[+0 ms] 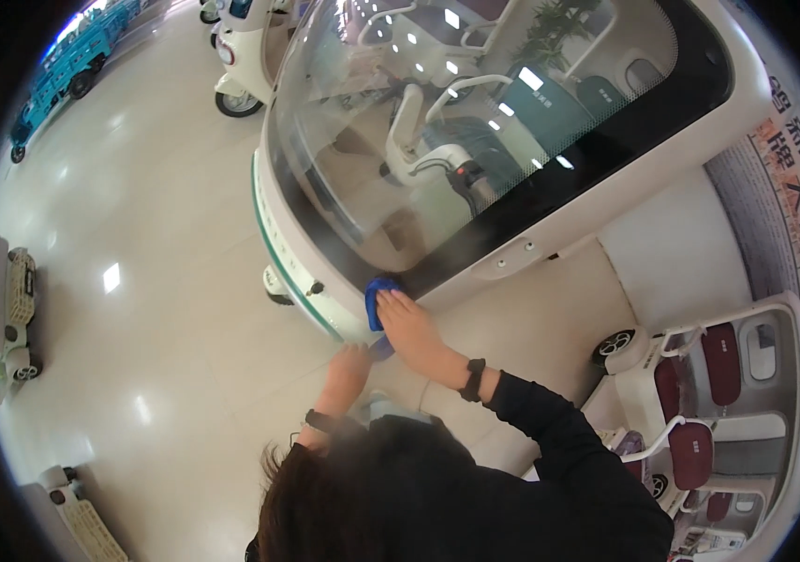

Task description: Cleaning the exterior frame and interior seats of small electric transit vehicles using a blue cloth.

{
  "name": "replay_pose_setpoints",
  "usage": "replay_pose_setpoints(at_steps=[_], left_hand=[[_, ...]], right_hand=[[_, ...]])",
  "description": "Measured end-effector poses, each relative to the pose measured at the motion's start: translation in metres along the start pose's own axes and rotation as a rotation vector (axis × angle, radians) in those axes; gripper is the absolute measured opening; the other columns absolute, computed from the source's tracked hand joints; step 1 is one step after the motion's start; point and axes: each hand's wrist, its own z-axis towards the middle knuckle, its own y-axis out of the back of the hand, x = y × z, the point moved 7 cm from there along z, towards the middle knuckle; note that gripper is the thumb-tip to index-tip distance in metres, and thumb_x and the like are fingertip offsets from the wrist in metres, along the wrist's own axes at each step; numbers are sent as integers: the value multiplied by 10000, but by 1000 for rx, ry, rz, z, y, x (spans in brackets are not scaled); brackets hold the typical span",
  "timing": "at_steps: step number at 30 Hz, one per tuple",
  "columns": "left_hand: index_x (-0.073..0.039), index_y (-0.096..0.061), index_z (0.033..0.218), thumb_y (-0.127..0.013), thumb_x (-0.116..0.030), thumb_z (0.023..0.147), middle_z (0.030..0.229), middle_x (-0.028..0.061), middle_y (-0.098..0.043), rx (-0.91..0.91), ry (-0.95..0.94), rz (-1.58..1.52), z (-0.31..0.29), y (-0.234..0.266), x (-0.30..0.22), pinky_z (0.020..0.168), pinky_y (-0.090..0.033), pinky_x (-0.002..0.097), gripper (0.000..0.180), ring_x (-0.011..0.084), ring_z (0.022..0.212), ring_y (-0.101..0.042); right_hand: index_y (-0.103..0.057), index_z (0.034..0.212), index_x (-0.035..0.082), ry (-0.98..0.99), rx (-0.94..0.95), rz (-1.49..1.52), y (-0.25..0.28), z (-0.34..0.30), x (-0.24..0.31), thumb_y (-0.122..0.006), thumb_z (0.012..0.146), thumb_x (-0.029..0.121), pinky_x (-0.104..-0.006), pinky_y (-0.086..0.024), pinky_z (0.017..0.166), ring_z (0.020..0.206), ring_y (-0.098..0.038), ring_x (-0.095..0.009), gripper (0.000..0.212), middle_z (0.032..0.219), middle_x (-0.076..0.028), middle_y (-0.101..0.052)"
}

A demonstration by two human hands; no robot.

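right hand (406,328) holds blue cloth (374,305) against near corner of windshield (484,122) | left hand (350,367) just below that corner, grip i can't tell | hands close, apart | likely wiping: i'd press flat, follow the edge, refold when soiled

The pale, shiny tiled floor (175,281) carries a large white cabin vehicle (559,201) with a wide curved window. Left of that cabin vehicle, a smaller white vehicle (236,66) stands near it and a blue cart (58,80) well apart. To its right, toward the near side, stands an open white vehicle with dark red seats (690,454).
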Motion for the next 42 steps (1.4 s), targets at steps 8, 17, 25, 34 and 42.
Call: replay_pose_setpoints(at_steps=[8,17,25,34,42], left_hand=[[-42,-527,920,-517,-268,960,827,140,-619,45,214,-63,-50,29,-10,696,-500,441,230,333,798,-622],[-71,-541,956,-562,-221,926,845,129,-635,48,420,-85,-103,58,-15,666,-501,429,155,332,809,-626],[-99,-627,1013,-576,-154,885,793,116,-654,-56,249,-147,-101,90,54,636,-499,436,149,327,718,-634],[-110,-656,994,-542,-155,898,763,116,-665,-18,0,-141,-75,138,141,627,-498,443,155,328,679,-632],[-115,-666,956,-524,-154,894,748,114,-660,82,-191,-128,-48,138,157,602,-507,421,160,317,692,-649]], right_hand=[[-576,1134,-83,-8,-120,92,-5,0,0,-508,802,106,-393,-291,1119,1264,-473,-294,388,1263,-207,-566],[-582,1153,-33,-245,-203,147,-15,10,7,-545,783,84,-377,-246,1135,1311,-426,-253,390,1301,-157,-553],[-527,1229,-27,-475,-179,163,-24,23,25,-614,779,100,-436,-203,1155,1369,-350,-282,476,1364,-163,-495],[-565,1154,-49,-650,-236,-112,-23,50,44,-603,843,190,-464,-246,1131,1321,-390,-325,393,1314,-182,-527],[-605,1063,-78,-733,-165,-259,-46,46,47,-601,825,231,-506,-255,1121,1272,-420,-383,390,1229,-212,-566]])
